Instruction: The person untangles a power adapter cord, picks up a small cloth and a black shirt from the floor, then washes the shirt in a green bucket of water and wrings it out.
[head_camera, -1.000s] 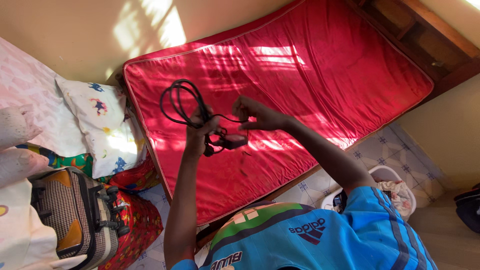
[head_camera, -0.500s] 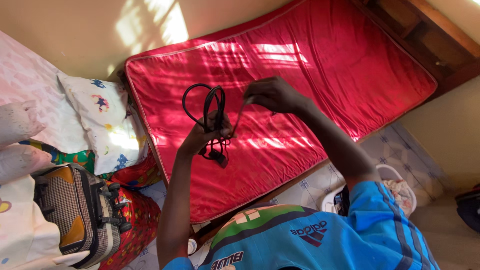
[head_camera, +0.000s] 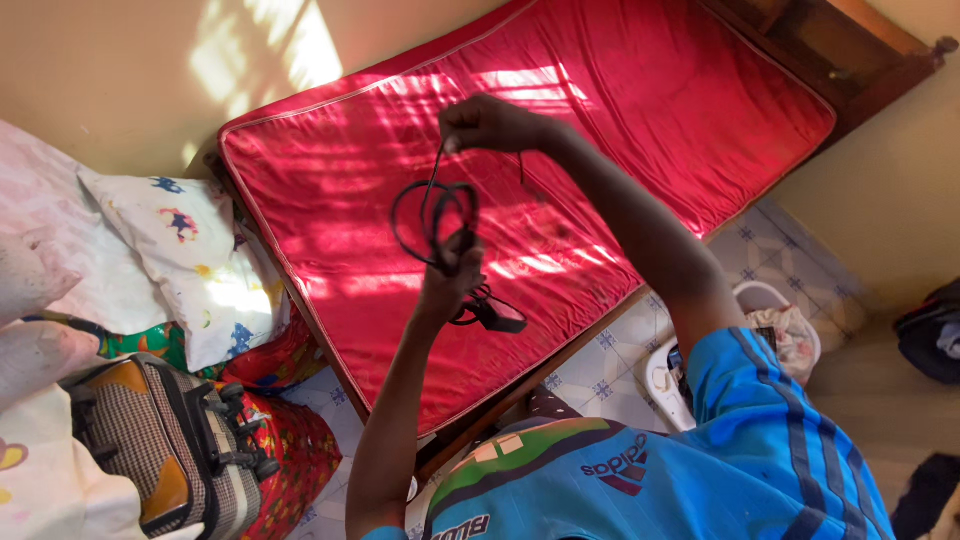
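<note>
L hand (head_camera: 452, 283) grips coiled black cable (head_camera: 434, 220), R hand (head_camera: 487, 124) pinching its end above

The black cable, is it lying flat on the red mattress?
No, the black cable is held up in loops between the left hand and right hand, above the red mattress.

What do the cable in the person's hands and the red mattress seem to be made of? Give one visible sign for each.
Black cable: likely rubber or plastic sheathing, smooth and matt; it bends into loose coils in the left hand while the right hand pulls one end up.
Red mattress: probably satiny synthetic cover over a soft filling; it shines in the sunlight and wrinkles finely.
</note>
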